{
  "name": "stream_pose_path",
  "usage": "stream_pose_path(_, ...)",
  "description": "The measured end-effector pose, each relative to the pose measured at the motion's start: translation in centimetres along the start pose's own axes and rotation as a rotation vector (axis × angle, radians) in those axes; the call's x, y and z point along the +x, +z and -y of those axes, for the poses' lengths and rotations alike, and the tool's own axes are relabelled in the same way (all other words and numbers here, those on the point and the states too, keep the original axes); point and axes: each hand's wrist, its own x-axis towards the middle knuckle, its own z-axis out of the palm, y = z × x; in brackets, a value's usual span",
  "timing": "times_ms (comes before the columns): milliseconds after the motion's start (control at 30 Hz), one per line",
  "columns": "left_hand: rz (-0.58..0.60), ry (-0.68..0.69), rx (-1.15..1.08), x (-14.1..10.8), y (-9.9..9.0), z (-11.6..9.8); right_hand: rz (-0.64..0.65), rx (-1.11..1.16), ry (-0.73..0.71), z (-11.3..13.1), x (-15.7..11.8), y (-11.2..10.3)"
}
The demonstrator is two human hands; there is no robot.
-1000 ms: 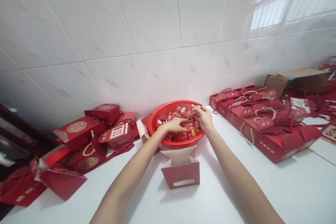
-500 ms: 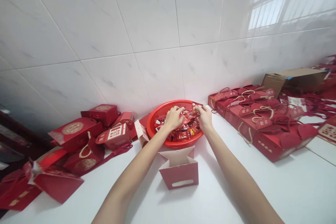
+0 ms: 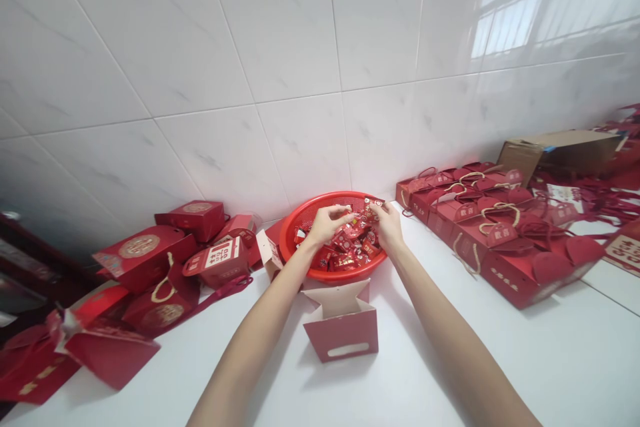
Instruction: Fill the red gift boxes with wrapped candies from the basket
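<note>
A red plastic basket (image 3: 287, 240) with a mesh wall holds many candies (image 3: 345, 260) in shiny red wrappers. My left hand (image 3: 327, 223) is over the basket's left part, its thumb and fingers drawn together; what they hold, if anything, I cannot make out. At the basket's right rim my right hand (image 3: 389, 225) pinches a red wrapped candy (image 3: 373, 203) with pale print. Just in front of the basket, between my forearms, a red paper box (image 3: 343, 337) stands upright with its top open.
Several red gift boxes (image 3: 145, 250) are heaped on the left. Rows of closed red boxes (image 3: 500, 260) with rope handles stand on the right. Behind them is an open cardboard carton (image 3: 565, 140). A tiled wall (image 3: 300, 147) rises behind the white table (image 3: 425, 360).
My left hand has lifted slightly from the candies, and its thumb and fingers have come together. My right hand has barely moved and still pinches the candy.
</note>
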Motion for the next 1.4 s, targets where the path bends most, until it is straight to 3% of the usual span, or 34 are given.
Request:
stream_pose_path(167, -0.082, -0.005, -0.125, 0.1, 0.1, -0.5, 0.184, -0.038, 0.167, 0.7, -1.0, 0.4)
stream_pose_path(300, -0.089, -0.027, -0.168, 0.0, 0.2, -0.7, 0.315, -0.063, 0.150, 1.1, -1.2, 0.2)
stream_pose_path(467, -0.082, -0.073, -0.196, 0.1, -0.2, -0.2, 0.376, -0.038, 0.146, 1.1, -1.3, 0.1)
stream_pose_path(567, -0.042, -0.094, -0.170, 0.3, -0.3, 0.0, 0.330, 0.020, 0.078, 0.8, -1.0, 0.2)
stream_pose_path(633, 0.029, -0.114, -0.115, 0.2, -0.3, 0.0, 0.217, 0.080, 0.021, 0.6, -0.7, 0.2)
stream_pose_path(767, 0.357, -0.186, 0.102, -0.6, 0.4, -0.5, -0.011, 0.193, 0.016, 0.3, 0.1, 0.0)
stream_pose_path(833, 0.522, -0.221, 0.243, -0.8, 0.9, -0.8, -0.035, 0.202, 0.019, 0.3, 0.2, -0.1)
stream_pose_path(900, 0.614, -0.245, 0.382, -0.9, 1.2, -1.0, -0.029, 0.185, 0.008, 0.2, 0.2, -0.1)
stream_pose_path(1000, 0.671, -0.255, 0.549, -0.8, 1.8, -1.3, -0.024, 0.166, 0.003, 0.2, 0.1, -0.1)
stream_pose_path(1200, 0.679, -0.143, 1.040, -1.3, 3.3, -2.3, -0.050, 0.160, 0.015, 0.3, 0.1, 0.0)
stream_pose_path(1400, 0.589, -0.163, 1.013, -1.1, 3.2, -2.6, -0.027, 0.139, -0.009, 0.1, 0.2, -0.1)
